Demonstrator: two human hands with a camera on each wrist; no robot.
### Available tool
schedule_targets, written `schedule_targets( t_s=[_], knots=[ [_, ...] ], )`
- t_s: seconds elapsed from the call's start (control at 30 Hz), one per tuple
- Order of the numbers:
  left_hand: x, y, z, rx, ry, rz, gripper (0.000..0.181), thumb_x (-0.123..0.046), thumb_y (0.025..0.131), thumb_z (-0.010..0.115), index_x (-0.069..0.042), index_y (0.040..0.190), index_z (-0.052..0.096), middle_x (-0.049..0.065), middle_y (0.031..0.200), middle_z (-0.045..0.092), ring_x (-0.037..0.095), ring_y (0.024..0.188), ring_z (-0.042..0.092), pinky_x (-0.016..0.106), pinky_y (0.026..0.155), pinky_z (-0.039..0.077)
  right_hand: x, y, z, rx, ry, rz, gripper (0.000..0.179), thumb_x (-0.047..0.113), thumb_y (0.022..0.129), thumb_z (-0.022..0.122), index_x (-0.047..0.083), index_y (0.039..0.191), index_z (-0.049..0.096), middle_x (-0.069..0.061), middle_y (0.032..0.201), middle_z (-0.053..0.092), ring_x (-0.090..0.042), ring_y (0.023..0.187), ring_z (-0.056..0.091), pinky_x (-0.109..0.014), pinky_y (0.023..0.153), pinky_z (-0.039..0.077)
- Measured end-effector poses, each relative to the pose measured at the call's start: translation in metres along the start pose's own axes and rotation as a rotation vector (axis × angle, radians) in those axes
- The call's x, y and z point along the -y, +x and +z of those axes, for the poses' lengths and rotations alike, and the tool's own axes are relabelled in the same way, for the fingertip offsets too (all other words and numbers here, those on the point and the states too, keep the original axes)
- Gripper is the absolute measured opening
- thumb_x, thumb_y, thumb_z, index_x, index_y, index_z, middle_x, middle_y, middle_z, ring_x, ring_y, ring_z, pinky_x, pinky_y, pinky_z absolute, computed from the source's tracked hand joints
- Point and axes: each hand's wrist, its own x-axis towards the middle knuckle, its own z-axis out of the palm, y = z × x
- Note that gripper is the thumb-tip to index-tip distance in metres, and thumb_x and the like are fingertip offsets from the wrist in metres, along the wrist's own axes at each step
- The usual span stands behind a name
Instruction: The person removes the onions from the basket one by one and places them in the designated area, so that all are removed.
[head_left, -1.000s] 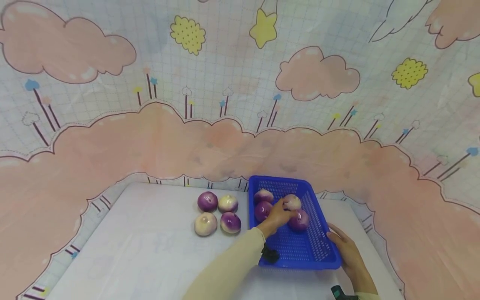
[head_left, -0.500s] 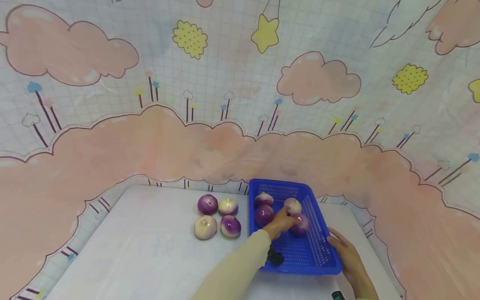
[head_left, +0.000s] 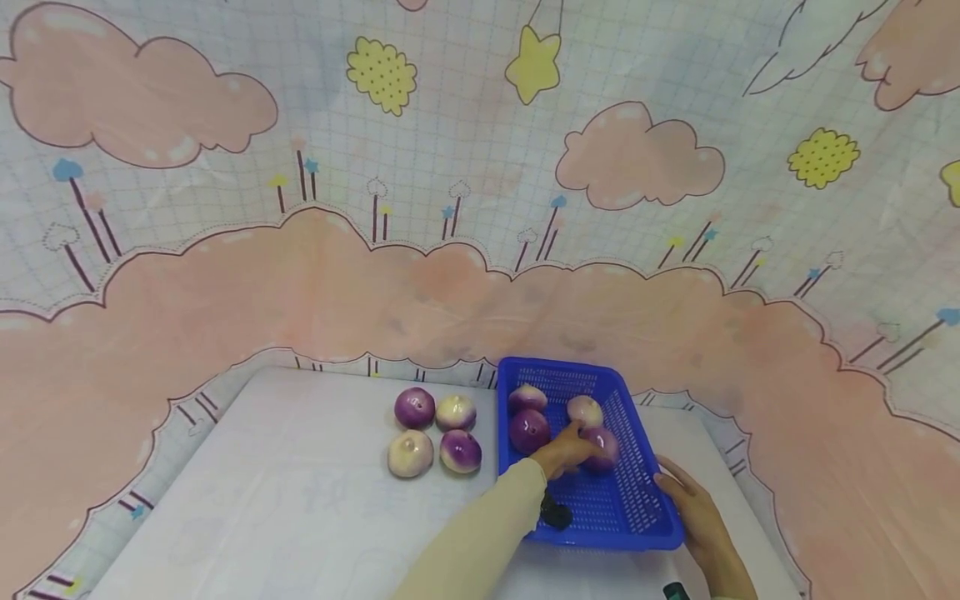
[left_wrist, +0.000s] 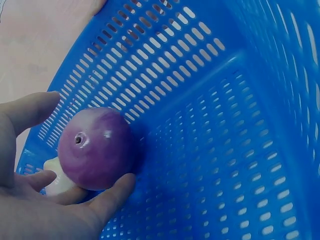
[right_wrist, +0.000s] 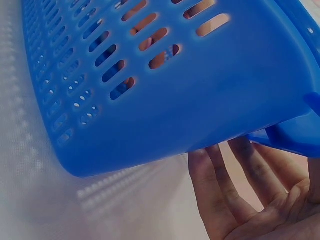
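My left hand (head_left: 566, 450) reaches into the blue plastic basket (head_left: 652, 542). In the left wrist view its thumb and fingers spread around a shiny purple onion (left_wrist: 100, 147), with one fingertip at the onion's lower side and the thumb apart above it. A paler onion (head_left: 585, 412) lies just beyond. Two more onions, one purple (head_left: 529, 431) and one purple and white (head_left: 528, 398), sit along the basket's left side. My right hand (head_left: 697, 508) holds the basket's right side, thumb at the rim; the right wrist view shows fingertips (right_wrist: 200, 160) against the outside.
Several purple-and-white onions (head_left: 410, 454) stand in a group on the white table (head_left: 285, 500), left of the basket. A patterned cloth (head_left: 450, 308) with clouds and stars hangs behind the table. A dark wrist device (head_left: 557, 512) shows by the left sleeve.
My left hand has shifted slightly nearer and down, from between the pale and purple onions to the purple one. My right hand stays at the basket. The view has tilted a little.
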Motion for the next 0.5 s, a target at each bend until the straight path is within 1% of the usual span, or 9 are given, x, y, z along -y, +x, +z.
schedule_targets(
  t_s=[0.1, 0.2, 0.33, 0.5],
  knots=[
    [0.0029, 0.0003, 0.002, 0.017, -0.03, -0.007, 0.079, -0.007, 0.079, 0.074, -0.004, 0.148, 0.035, 0.023, 0.137, 0.048, 0.042, 0.12, 0.057, 0.059, 0.089, 0.054, -0.0002, -0.0007, 0.0004, 0.004, -0.002, -0.002, 0.073, 0.049, 0.094, 0.059, 0.02, 0.155, 0.03, -0.022, 0.155, 0.036, -0.022, 0.118, 0.062, -0.042, 0.095, 0.056],
    [0.0042, -0.0012, 0.003, 0.068, -0.047, -0.016, 0.073, -0.005, 0.08, 0.074, -0.002, 0.144, 0.04, 0.022, 0.131, 0.052, 0.042, 0.116, 0.059, 0.06, 0.087, 0.054, -0.0005, -0.0007, 0.0006, 0.001, -0.005, 0.0, 0.073, 0.049, 0.094, 0.06, 0.02, 0.154, 0.031, -0.022, 0.155, 0.037, -0.021, 0.117, 0.062, -0.041, 0.094, 0.056],
    [0.0048, -0.0037, 0.0034, 0.127, -0.032, -0.035, 0.061, -0.002, 0.081, 0.073, 0.001, 0.137, 0.049, 0.02, 0.125, 0.058, 0.04, 0.114, 0.06, 0.056, 0.088, 0.055, 0.0002, 0.0001, 0.0007, 0.001, -0.005, -0.001, 0.074, 0.05, 0.093, 0.06, 0.021, 0.154, 0.032, -0.021, 0.155, 0.037, -0.02, 0.118, 0.062, -0.041, 0.095, 0.056],
    [0.0049, -0.0069, 0.0046, 0.142, 0.031, -0.055, 0.053, 0.002, 0.08, 0.073, 0.001, 0.131, 0.055, 0.018, 0.117, 0.062, 0.037, 0.106, 0.065, 0.052, 0.086, 0.057, -0.0002, 0.0004, 0.0005, 0.005, 0.001, -0.017, 0.072, 0.048, 0.094, 0.059, 0.019, 0.154, 0.032, -0.021, 0.154, 0.038, -0.02, 0.117, 0.063, -0.042, 0.095, 0.056]
  ],
)
